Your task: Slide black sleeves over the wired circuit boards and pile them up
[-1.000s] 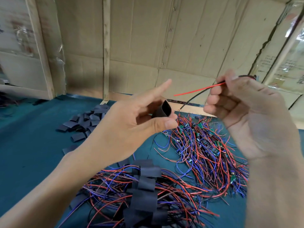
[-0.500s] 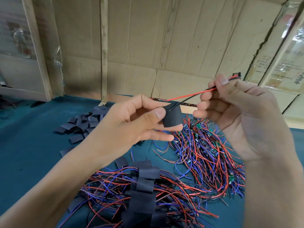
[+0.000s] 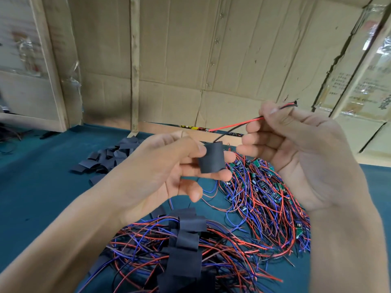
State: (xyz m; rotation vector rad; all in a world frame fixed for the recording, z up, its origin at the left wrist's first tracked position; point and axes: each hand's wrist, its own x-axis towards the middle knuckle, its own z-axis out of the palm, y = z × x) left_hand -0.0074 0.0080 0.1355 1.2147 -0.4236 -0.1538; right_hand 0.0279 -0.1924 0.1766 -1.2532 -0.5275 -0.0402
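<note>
Nearest pile: a heap of red, blue and black wires [image 3: 160,248] crossed by a stack of flat black sleeved boards [image 3: 186,246] was seen at 6 o'clock on the teal cloth-covered table [image 3: 38,199].
Unsleeved pile: a tangle of red and blue wires with small green circuit boards [image 3: 262,199] was spread at about 4 o'clock from the raised hands, just beside the nearest pile.
Left hand: the left hand [image 3: 169,170] was held above the table near the centre, palm turned toward the right hand.
Left fingers: the thumb and fingers were curled round a short black tubular sleeve [image 3: 211,158], which was pinched between the thumb on its near face and the fingertips behind and below it.
Sleeve: the sleeve was held roughly upright in the air, well above both piles, with its open top turned toward 1 o'clock.
Right hand: the right hand [image 3: 300,153] was raised at 3 o'clock from the sleeve, palm facing the camera.
Right fingers: a paired red and black wire [image 3: 239,124] was pinched between thumb and forefinger, the other fingers being curled loosely beneath.
Wire: the black strand was seen entering the top of the sleeve; the free end stuck out past the thumb toward 2 o'clock. Whether a board was inside the sleeve could not be told.
Loose sleeves: a scatter of flat black empty sleeves [image 3: 105,159] was laid at 10 o'clock on the table.
Backdrop: brown cardboard sheets [image 3: 211,49] were stood along the far edge at 12 o'clock.
</note>
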